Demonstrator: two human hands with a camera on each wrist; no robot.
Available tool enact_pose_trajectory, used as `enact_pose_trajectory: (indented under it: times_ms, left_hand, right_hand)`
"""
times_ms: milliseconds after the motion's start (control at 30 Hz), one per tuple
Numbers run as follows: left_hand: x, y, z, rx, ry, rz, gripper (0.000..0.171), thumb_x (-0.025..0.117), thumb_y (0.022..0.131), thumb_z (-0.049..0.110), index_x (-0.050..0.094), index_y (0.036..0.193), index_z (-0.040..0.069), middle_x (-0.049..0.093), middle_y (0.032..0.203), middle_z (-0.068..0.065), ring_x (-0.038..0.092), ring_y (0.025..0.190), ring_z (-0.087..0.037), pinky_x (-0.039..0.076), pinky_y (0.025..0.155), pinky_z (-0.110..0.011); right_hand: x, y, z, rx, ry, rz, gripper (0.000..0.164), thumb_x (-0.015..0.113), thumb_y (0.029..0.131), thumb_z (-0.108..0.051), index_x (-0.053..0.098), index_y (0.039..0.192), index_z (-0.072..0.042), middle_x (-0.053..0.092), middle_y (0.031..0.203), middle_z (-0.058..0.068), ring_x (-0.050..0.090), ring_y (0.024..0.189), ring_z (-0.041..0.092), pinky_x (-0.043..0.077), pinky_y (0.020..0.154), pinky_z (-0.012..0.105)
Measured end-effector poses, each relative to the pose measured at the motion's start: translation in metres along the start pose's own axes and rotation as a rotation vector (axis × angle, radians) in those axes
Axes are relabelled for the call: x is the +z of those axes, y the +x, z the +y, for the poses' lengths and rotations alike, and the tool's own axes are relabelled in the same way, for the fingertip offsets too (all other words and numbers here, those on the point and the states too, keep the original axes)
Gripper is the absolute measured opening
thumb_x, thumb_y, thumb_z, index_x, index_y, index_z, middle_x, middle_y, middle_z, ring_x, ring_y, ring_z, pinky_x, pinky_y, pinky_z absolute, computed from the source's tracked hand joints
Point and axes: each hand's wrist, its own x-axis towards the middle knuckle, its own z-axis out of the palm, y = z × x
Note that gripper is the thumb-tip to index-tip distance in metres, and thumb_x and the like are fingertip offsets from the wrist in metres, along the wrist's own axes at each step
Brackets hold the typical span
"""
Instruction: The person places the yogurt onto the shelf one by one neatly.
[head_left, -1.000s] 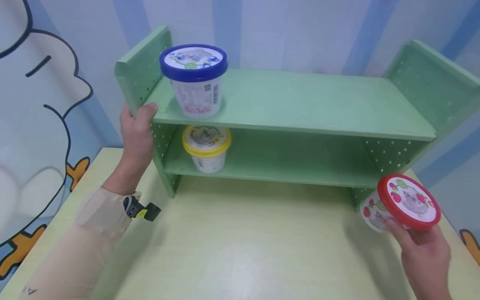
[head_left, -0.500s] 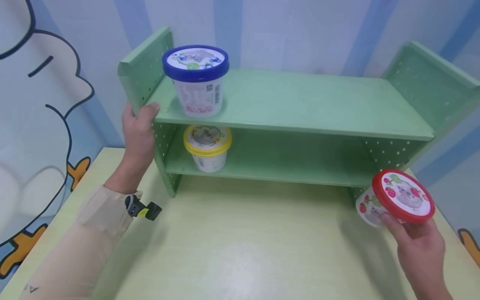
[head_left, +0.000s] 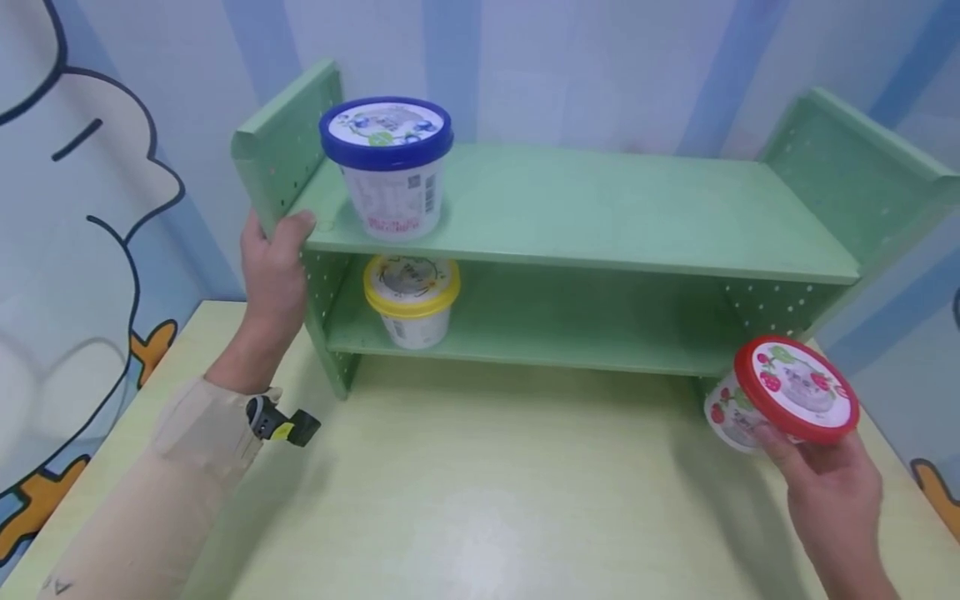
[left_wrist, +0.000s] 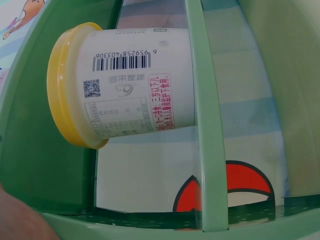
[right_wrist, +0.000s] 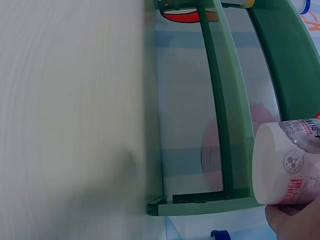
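Striped blue wall (head_left: 525,75) stands behind your pale counter (head_left: 487,467), with a black-outlined cartoon (head_left: 67,233) on its left part. From your head view, a green shelf (head_left: 600,212) with two boards stands on the counter. Your left hand (head_left: 273,267) grips its left side panel, thumb at the front by the upper board. A sleeve (head_left: 172,483) covers that forearm, and a small black gadget (head_left: 281,421) sits at the wrist. Near that hand, a blue-lidded tub (head_left: 390,167) stands upright on the upper board; below it, a yellow-lidded tub (head_left: 412,300) stands upright on the lower board. Your right hand (head_left: 836,487) pinches the red-lidded tub (head_left: 780,392), tilted, its base to the left, over the counter by the shelf's right end. You cannot tell here whether the tub touches the shelf.

Your left wrist view faces the yellow-lidded tub from close by, its barcode (left_wrist: 121,61) and square code (left_wrist: 92,88) toward you; part of your left hand shows at the lower left.

In your right wrist view, the red-lidded tub's white base shows at the right edge, your right hand's fingers (right_wrist: 295,220) against its side. Most of that hand is out of frame.
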Motion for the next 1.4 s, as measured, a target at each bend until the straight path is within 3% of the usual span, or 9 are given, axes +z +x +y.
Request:
enact_pose_trajectory:
  times_ms: [167,367,800,1067,1400]
  left_hand:
    - [0.000,-0.001,-0.001,0.012,-0.007,0.000,0.032,0.051,0.092,0.012,0.056,0.122,0.004,0.060,0.107,-0.010,0.056,0.097,-0.021,0.043,0.090,-0.033]
    - [0.000,-0.001,-0.001,0.016,-0.019,-0.002,0.031,0.051,0.092,0.011,0.057,0.121,0.004,0.060,0.106,-0.010,0.056,0.097,-0.021,0.042,0.091,-0.034]
    - [-0.001,-0.001,0.000,0.038,-0.016,-0.007,0.032,0.050,0.092,0.011,0.056,0.122,0.003,0.059,0.107,-0.011,0.055,0.097,-0.022,0.042,0.092,-0.034]
    - [-0.001,-0.002,0.000,0.026,0.006,0.006,0.028,0.051,0.092,0.012,0.057,0.118,0.005,0.059,0.102,-0.009,0.054,0.094,-0.020,0.041,0.090,-0.033]
    - [-0.002,0.000,-0.001,0.037,0.004,-0.016,0.029,0.051,0.092,0.012,0.055,0.120,0.004,0.058,0.103,-0.010,0.054,0.095,-0.021,0.041,0.090,-0.034]
  right_hand:
    - [0.002,0.002,-0.002,0.006,0.107,-0.005,0.066,0.070,0.092,-0.021,0.039,0.150,-0.026,0.040,0.151,-0.003,0.031,0.141,0.020,0.045,0.070,0.006]
    - [0.006,0.004,-0.005,0.014,0.152,-0.001,0.067,0.073,0.090,-0.020,0.042,0.149,-0.024,0.040,0.151,-0.003,0.032,0.141,0.020,0.046,0.070,0.007]
    - [0.016,0.005,-0.017,0.004,0.125,0.037,0.067,0.074,0.089,-0.019,0.043,0.148,-0.023,0.042,0.150,-0.002,0.035,0.139,0.020,0.046,0.069,0.007]
    - [0.019,0.007,-0.023,-0.020,0.008,0.033,0.066,0.071,0.091,-0.027,0.041,0.150,-0.026,0.042,0.150,-0.003,0.039,0.137,0.020,0.046,0.070,0.007]
    - [0.022,0.008,-0.027,-0.018,0.065,0.025,0.067,0.074,0.089,-0.023,0.043,0.148,-0.024,0.043,0.150,-0.002,0.038,0.137,0.020,0.046,0.071,0.008]
